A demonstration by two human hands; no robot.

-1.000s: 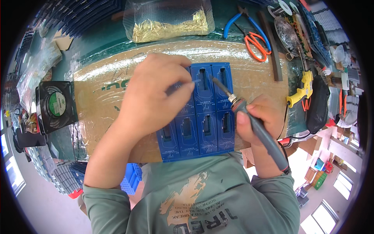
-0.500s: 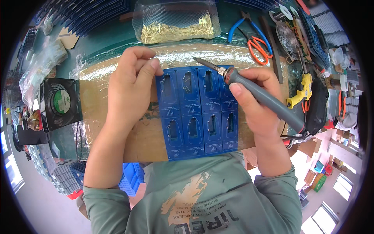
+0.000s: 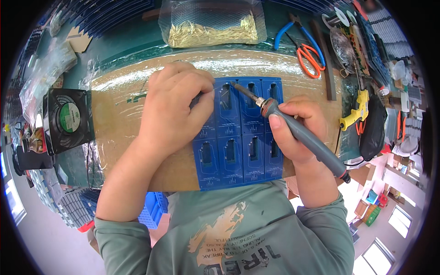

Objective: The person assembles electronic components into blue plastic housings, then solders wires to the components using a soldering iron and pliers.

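Note:
A blue panel of joined circuit boards (image 3: 219, 137), with a slot in each board, lies flat in front of me. Over its upper left corner my left hand (image 3: 176, 107) is curled with the fingers bent together. Whatever those fingertips hold is hidden behind the hand. My right hand (image 3: 298, 153) grips the grey handle of a soldering iron (image 3: 316, 149), thumb on the near side. The iron's dark tip is at the panel's upper edge, close to the left hand; whether it touches cannot be made out. Thin pins lie in one upper slot.
Beyond the panel stands a clear plastic tray (image 3: 213, 11) of gold-coloured pins (image 3: 211, 34). Blue-handled pliers (image 3: 279, 36) and orange-handled scissors (image 3: 309, 62) lie far right, near a dark bar (image 3: 324, 64) and a yellow-handled tool (image 3: 360, 110). A black fan (image 3: 68, 120) stands left.
My left hand has moved right onto the panel's upper left part and turned its back up. The soldering iron's tip has come lower, to the panel's upper edge.

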